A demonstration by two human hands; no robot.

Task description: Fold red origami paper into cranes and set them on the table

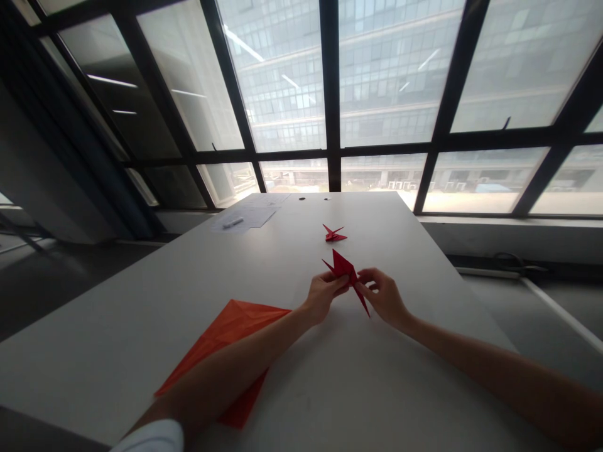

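A folded red origami crane (pixel 343 263), with pointed tips sticking out up, left and down, is held above the white table between both hands. My left hand (pixel 325 292) pinches its lower left part, thumb on the near side. My right hand (pixel 382 295) is closed on its right side, thumb and forefinger against the paper near the long tip that points down. The fingers hide part of the folds. Beyond the hands lies a second, smaller-looking red origami crane (pixel 333 235). Under my left forearm rests orange-red paper (pixel 221 333), partly covered by the arm.
The white table (pixel 400 389) stretches away to a wall of dark-framed windows (pixel 332 94). White paper sheets (pixel 252 216) lie at its far left, with a white marker-like object (pixel 232 222) on them. A dark curtain (pixel 70 125) hangs at left.
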